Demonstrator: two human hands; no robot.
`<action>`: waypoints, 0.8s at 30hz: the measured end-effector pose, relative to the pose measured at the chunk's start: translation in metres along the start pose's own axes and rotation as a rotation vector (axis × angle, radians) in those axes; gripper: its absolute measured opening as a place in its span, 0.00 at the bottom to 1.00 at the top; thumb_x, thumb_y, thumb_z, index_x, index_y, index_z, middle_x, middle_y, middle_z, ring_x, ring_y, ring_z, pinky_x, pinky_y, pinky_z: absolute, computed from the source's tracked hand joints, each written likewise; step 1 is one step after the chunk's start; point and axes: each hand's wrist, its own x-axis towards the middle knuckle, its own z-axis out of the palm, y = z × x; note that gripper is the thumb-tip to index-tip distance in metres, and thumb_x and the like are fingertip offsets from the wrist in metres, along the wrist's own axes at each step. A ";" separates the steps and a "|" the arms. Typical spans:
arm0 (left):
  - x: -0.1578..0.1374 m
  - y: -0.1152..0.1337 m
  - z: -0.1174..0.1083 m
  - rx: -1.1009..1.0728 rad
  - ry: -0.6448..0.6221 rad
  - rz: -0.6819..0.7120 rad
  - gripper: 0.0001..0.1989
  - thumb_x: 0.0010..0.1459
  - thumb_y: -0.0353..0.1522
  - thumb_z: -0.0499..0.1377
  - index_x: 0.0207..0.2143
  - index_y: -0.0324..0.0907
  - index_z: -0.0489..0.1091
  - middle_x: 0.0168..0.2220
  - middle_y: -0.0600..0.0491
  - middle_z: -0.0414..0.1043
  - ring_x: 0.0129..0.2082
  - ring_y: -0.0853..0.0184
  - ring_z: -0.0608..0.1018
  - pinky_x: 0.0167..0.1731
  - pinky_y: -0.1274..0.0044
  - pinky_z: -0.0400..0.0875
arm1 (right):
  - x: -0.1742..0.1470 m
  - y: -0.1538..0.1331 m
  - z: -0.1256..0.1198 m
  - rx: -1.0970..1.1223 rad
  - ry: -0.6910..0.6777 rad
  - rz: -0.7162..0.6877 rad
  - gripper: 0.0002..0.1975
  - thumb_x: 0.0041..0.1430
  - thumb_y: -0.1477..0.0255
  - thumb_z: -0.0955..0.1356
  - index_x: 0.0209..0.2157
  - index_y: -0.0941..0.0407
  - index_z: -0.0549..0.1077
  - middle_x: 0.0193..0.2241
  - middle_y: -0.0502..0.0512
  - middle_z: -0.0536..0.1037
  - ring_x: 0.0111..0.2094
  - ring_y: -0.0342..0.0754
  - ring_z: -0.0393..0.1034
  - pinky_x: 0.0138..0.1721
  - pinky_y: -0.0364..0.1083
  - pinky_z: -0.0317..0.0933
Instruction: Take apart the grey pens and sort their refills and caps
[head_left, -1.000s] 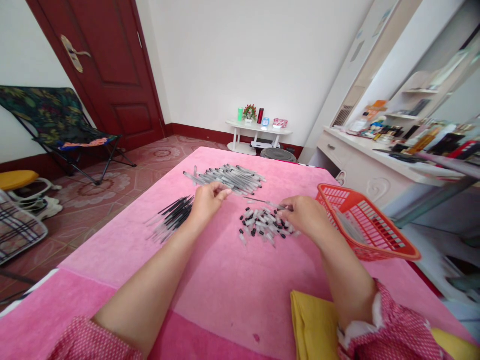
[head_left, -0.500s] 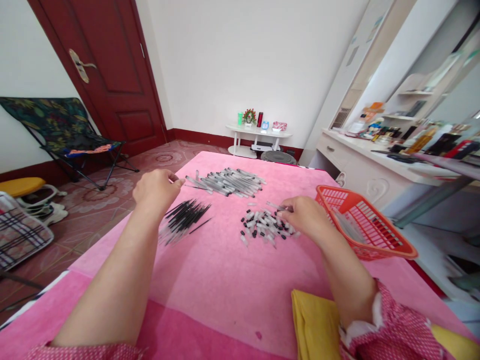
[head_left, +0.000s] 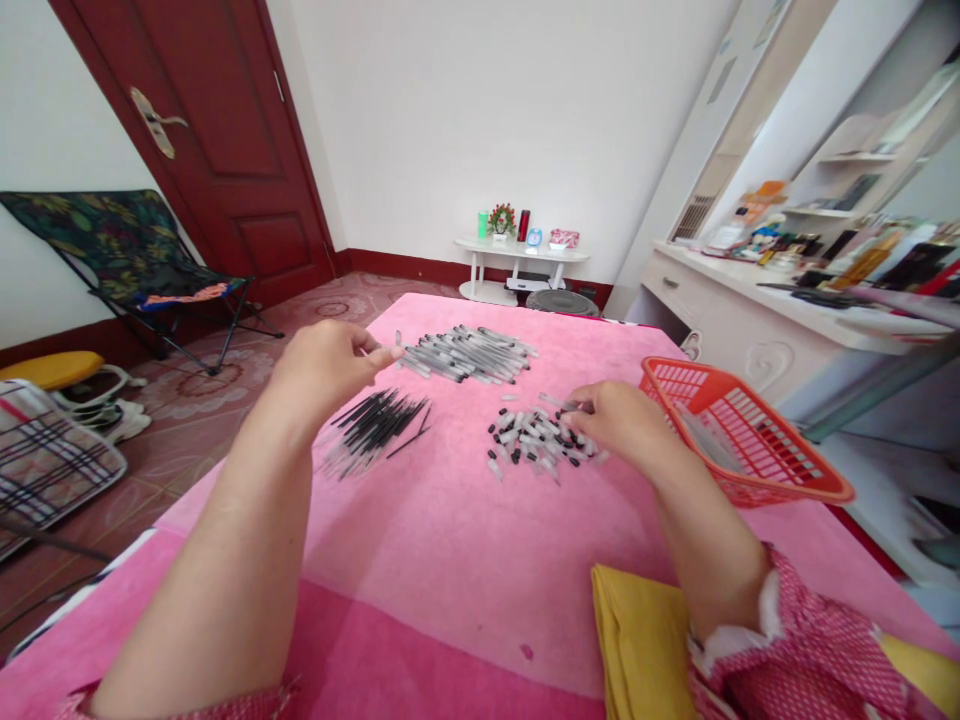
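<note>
My left hand (head_left: 334, 375) is at the left end of a heap of clear pens (head_left: 472, 352), some with dark ends. Its thumb and fingers are apart, and I see nothing held between them. Below that hand lies a bundle of thin black pen refills (head_left: 381, 420), two of them loose at its right side. My right hand (head_left: 619, 420) pinches a clear pen barrel (head_left: 553, 400), partly hidden by the fingers. This hand is over the right side of a pile of clear and black pen caps (head_left: 532, 437).
An orange-red plastic basket (head_left: 795, 488) with clear sticks inside stands at the right. A folded yellow cloth (head_left: 641, 640) lies near my right forearm. Pink cloth (head_left: 450, 540) covers the table. A white dresser (head_left: 757, 310) stands beyond the basket.
My left hand has let go of a refill, which now lies beside the bundle, and moved right to the pens. The right hand keeps its pinch over the caps.
</note>
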 end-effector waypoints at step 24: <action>-0.020 0.026 0.169 -0.536 -0.188 0.162 0.18 0.53 0.41 0.51 0.18 0.38 0.65 0.14 0.57 0.60 0.16 0.73 0.62 0.20 0.80 0.51 | -0.007 0.064 -0.040 0.179 0.728 0.120 0.15 0.49 0.80 0.59 0.31 0.57 0.76 0.36 0.57 0.75 0.39 0.47 0.67 0.39 0.43 0.57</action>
